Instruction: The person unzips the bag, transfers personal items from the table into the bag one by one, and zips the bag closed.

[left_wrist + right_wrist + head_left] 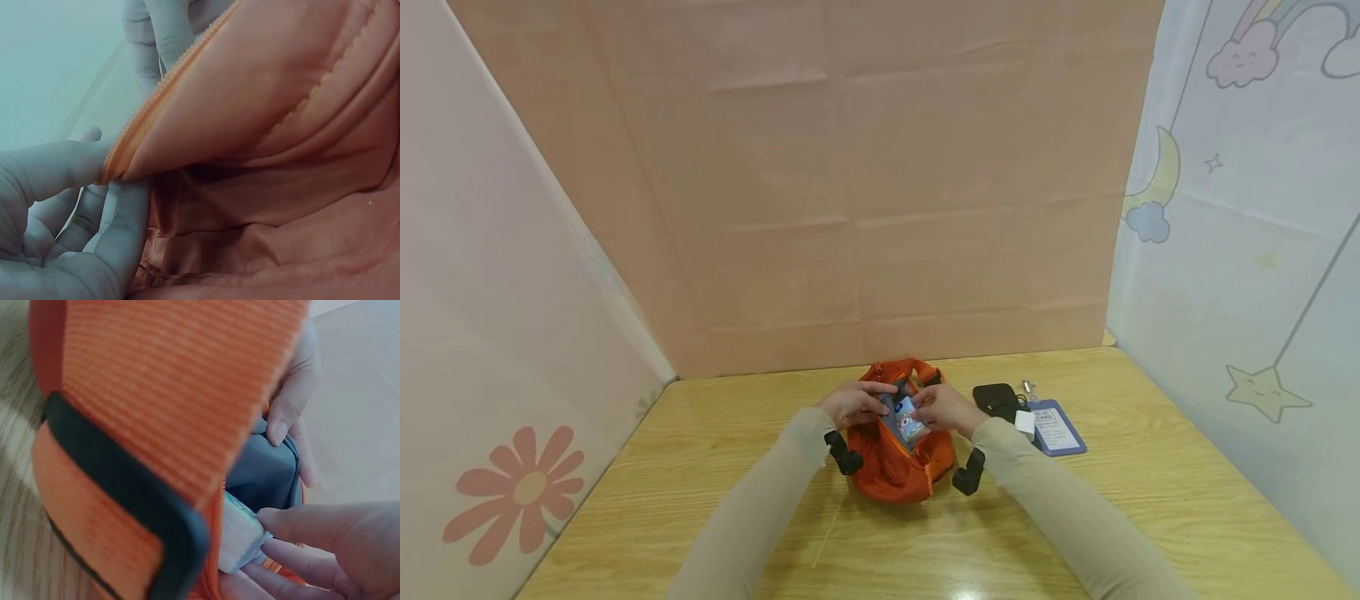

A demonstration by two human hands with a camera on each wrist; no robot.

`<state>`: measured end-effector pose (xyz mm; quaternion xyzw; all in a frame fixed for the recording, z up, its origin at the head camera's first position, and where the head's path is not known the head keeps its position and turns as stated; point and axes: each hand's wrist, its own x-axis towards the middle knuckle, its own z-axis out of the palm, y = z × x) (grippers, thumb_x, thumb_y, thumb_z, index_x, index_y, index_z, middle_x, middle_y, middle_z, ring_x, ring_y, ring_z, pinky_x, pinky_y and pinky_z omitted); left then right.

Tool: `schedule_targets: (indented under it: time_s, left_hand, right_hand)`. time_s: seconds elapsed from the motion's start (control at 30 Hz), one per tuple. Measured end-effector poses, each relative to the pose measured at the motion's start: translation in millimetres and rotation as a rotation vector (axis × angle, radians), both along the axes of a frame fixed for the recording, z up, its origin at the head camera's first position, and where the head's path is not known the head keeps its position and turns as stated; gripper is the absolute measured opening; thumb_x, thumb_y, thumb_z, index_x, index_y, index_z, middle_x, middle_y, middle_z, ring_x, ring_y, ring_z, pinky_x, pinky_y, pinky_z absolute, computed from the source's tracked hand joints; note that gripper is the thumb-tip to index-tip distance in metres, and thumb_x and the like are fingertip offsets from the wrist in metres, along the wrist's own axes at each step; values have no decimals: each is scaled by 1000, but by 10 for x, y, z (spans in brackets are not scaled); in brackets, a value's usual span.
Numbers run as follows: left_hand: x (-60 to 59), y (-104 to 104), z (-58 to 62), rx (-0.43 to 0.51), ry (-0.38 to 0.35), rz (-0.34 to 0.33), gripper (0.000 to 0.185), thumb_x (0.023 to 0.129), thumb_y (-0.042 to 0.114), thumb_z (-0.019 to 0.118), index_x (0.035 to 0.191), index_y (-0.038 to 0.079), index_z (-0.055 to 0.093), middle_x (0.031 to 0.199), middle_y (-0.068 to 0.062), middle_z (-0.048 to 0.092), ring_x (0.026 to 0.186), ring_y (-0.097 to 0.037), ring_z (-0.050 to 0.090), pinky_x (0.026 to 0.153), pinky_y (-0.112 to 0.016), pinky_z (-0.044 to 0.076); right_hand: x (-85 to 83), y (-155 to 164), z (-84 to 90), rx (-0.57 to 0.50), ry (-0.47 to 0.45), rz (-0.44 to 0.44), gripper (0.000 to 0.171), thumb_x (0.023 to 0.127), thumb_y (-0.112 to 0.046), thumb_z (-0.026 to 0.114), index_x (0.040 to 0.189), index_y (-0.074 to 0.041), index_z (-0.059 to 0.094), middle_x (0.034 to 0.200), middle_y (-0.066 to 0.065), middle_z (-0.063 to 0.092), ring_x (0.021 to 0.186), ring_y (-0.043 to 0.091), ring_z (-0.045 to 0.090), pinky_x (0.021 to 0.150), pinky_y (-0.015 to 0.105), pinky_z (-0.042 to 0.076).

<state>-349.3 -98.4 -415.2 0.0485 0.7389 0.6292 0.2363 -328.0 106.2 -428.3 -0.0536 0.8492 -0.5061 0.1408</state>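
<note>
Packet (908,421) pinched by right hand (946,408) while left hand (852,403) fingers grip orange bag (898,471) rim.

A light wooden table (1150,500) with visible grain fills the lower part of the head view, and a bright spot of glare sits on its near edge. Behind it hangs a plain peach-pink backdrop (865,183) marked with horizontal fold creases. On the left stands a pale pink panel (490,333) printed with a red-orange flower (520,492), and on the right a pale blue-white panel (1247,275) carries a crescent moon (1161,171), clouds, a rainbow and a yellow star (1266,392) hanging on a drawn line.
</note>
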Motion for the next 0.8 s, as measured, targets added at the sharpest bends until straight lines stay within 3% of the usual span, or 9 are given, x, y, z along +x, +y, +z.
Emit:
schedule_targets:
  time_s: [0.2,0.8]
  left_hand:
    - [4,-2,-2,2,-3,3,47,84,-10,63,129,5,63,118,-14,64,84,-15,63,75,-26,54]
    - [-3,1,-6,11,-11,10,46,85,-10,63,128,4,63,124,-16,63,84,-14,64,79,-29,55]
  right_hand:
    - [30,6,23,-12,-29,57,41,84,3,66,124,8,59,112,18,62,84,18,61,75,31,55]
    - [36,29,3,23,-31,83,37,87,2,62,123,9,59,106,15,61,83,17,60,80,35,55]
